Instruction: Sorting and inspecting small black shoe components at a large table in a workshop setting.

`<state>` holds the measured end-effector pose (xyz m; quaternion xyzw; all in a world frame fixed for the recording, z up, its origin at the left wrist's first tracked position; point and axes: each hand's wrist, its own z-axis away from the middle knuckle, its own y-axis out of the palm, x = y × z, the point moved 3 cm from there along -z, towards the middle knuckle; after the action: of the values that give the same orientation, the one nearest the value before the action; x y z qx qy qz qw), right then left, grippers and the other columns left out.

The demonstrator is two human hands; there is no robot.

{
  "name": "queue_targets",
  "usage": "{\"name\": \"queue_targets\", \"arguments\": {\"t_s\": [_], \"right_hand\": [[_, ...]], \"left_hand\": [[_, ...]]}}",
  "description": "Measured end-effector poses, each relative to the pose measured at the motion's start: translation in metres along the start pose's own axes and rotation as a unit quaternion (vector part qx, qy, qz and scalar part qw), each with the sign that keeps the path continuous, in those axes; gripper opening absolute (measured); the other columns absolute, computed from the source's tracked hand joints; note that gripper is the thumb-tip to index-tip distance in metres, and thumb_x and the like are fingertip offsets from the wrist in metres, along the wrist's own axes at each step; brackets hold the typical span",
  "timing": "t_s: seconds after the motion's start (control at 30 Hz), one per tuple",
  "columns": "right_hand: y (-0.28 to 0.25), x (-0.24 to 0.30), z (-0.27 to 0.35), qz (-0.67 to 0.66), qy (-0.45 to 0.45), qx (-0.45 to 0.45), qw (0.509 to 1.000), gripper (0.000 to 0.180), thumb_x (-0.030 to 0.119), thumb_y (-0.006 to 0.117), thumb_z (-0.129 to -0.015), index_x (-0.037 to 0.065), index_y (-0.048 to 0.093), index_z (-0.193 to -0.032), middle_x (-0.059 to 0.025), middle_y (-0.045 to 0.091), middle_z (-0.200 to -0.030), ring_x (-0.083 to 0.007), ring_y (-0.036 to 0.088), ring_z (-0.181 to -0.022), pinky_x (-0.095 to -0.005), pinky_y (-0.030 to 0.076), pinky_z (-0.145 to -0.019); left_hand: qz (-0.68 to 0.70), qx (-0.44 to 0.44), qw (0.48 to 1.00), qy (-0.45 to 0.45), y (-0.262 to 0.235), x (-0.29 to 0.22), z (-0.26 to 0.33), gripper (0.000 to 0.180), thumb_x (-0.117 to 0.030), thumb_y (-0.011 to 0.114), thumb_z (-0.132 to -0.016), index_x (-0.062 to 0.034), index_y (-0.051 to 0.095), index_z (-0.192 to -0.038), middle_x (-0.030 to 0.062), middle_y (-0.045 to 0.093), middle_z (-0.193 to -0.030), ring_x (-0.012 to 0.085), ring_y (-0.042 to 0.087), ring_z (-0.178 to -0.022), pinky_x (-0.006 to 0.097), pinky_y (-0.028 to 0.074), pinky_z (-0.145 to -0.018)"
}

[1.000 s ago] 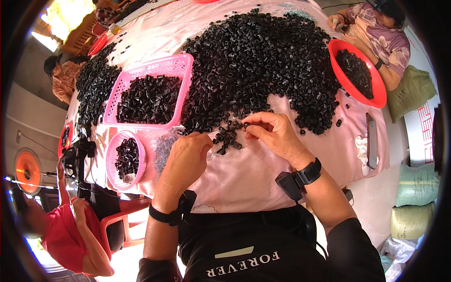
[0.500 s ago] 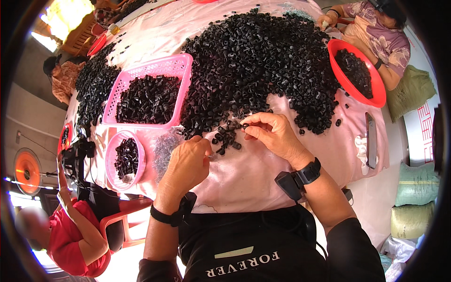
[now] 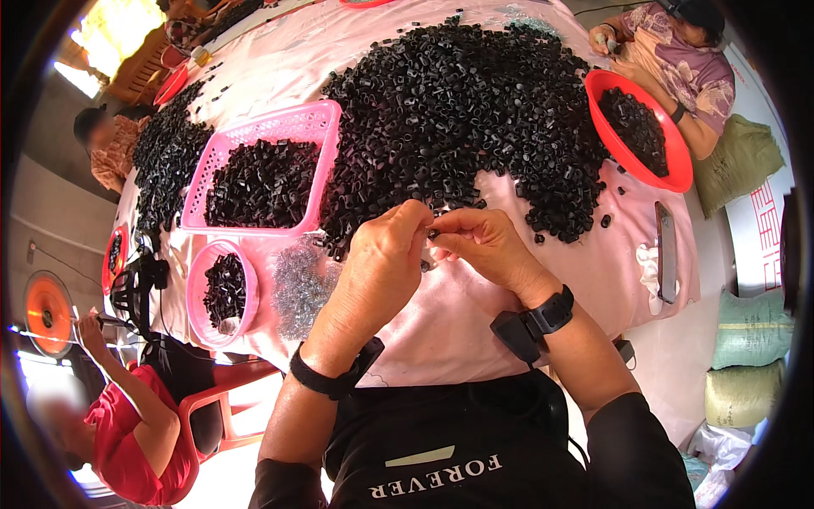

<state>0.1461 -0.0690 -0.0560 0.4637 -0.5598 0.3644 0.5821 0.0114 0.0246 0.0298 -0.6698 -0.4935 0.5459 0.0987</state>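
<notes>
My right hand (image 3: 492, 246) pinches a small black plastic piece (image 3: 433, 234) between thumb and forefinger. Close against it, my left hand (image 3: 383, 254) is closed with its fingertips at the same piece; whatever those fingers hold is hidden behind the hand. Both hands hover over the near edge of a big heap of small black plastic pieces (image 3: 424, 119), many of them ring-shaped or hollow. Left of my left wrist lies a pile of tiny silvery pieces (image 3: 298, 284).
A pink basket (image 3: 331, 140) and a round pink tub (image 3: 195, 293), both holding black pieces, stand at left. A red basin (image 3: 678, 174) of pieces is at right, near a dark flat bar (image 3: 666, 254). Co-workers sit around the pink-covered table (image 3: 458, 339); sacks (image 3: 746, 331) are stacked at right.
My left hand has moved right and up to meet my right hand, which stays nearly in place with the black piece. The co-worker at lower left has raised a hand.
</notes>
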Motion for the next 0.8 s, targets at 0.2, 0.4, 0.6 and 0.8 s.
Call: {"name": "queue_targets", "arguments": {"t_s": [0.2,0.4,0.6,0.8], "right_hand": [[0.0,0.001,0.0,-0.003,-0.001,-0.004,1.0,0.018,0.008,0.07,-0.096,-0.001,0.072,-0.111,-0.0036,0.073,-0.093,-0.0074,0.066,-0.081,-0.0238,0.056,-0.076],[0.001,0.006,0.001,0.004,0.007,-0.014,1.0,0.018,0.008,0.07,-0.096,-0.002,0.072,-0.11,-0.0037,0.073,-0.093,-0.0075,0.067,-0.081,-0.0237,0.056,-0.076],[0.001,0.013,0.001,0.013,-0.02,-0.061,0.998,0.014,0.006,0.068,-0.097,-0.002,0.07,-0.109,-0.0036,0.073,-0.092,-0.0087,0.069,-0.081,-0.0235,0.058,-0.075],[-0.002,0.014,0.001,0.014,-0.036,-0.09,0.995,0.017,0.004,0.066,-0.098,-0.001,0.068,-0.114,-0.0043,0.072,-0.094,-0.0095,0.07,-0.083,-0.024,0.06,-0.077]], "left_hand": [[-0.02,0.021,1.0,-0.001,0.004,-0.003,-0.003,0.01,0.009,0.059,-0.089,0.0028,0.06,-0.097,0.0205,0.069,-0.081,0.0364,0.072,-0.077,0.038,0.055,-0.065],[0.006,0.037,0.999,-0.004,0.001,0.003,-0.002,0.009,0.006,0.062,-0.088,0.0026,0.063,-0.096,0.0199,0.068,-0.078,0.0331,0.072,-0.073,0.037,0.055,-0.063],[-0.075,0.071,0.994,-0.026,-0.003,0.021,0.011,0.009,0.002,0.064,-0.086,0.0013,0.067,-0.094,0.018,0.066,-0.082,0.0363,0.068,-0.075,0.041,0.053,-0.066],[-0.14,0.05,0.987,-0.052,0.002,0.026,0.013,0.01,0.004,0.063,-0.084,0.0001,0.07,-0.092,0.0171,0.065,-0.087,0.0388,0.067,-0.08,0.043,0.053,-0.07]]}}
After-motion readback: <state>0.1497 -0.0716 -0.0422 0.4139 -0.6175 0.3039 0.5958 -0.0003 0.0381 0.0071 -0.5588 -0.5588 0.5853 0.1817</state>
